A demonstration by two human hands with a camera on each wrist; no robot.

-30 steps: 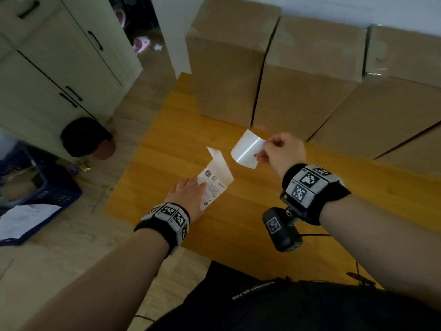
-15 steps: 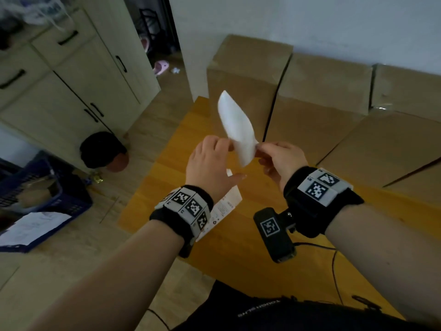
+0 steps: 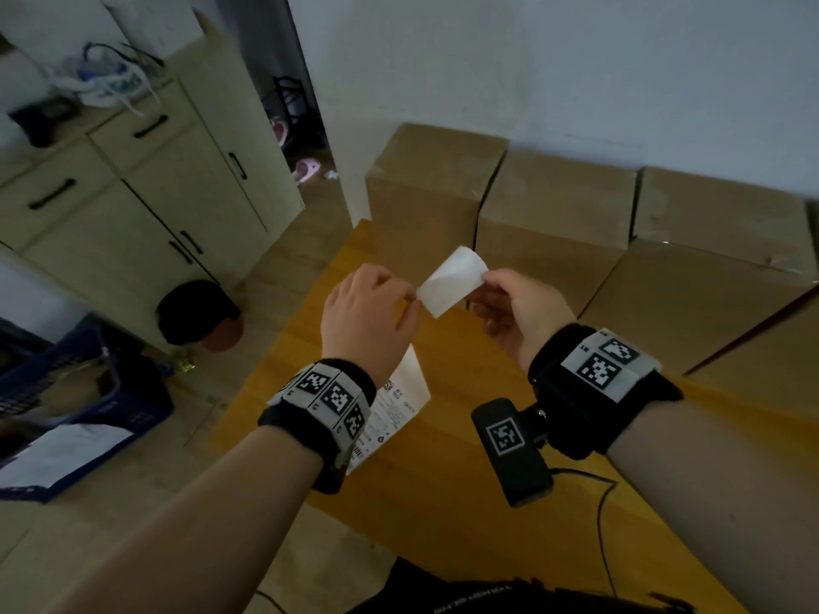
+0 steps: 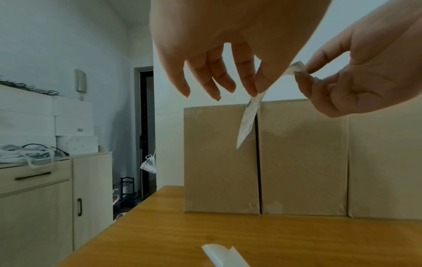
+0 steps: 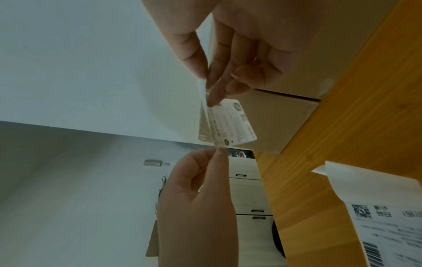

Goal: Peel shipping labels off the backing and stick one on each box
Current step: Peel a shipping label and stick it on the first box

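Observation:
A small white label [image 3: 452, 288] hangs in the air between both hands, above the wooden table [image 3: 443, 516]. My left hand [image 3: 416, 300] pinches its left corner; my right hand [image 3: 485, 279] pinches its right edge. In the right wrist view the label [image 5: 230, 124] shows its printed face, with a thin pale layer standing off it by my right hand [image 5: 206, 90]. The left wrist view has the label [image 4: 247, 122] edge-on under my left hand [image 4: 258, 92]. The label strip [image 3: 399, 405] lies on the table below my left wrist. Three brown boxes [image 3: 425, 201] [image 3: 554, 223] [image 3: 709, 294] stand behind.
Left of the table, on the floor, are a cream cabinet [image 3: 133, 214], a black round object [image 3: 197, 310] and a blue crate [image 3: 88, 405] with papers. A black cable [image 3: 602, 502] crosses the table's near right. A white wall rises behind the boxes.
A second ago my right hand alone held the label and my left rested on the strip. My left hand rose and took the label's other end; the label turned from upright to flatter.

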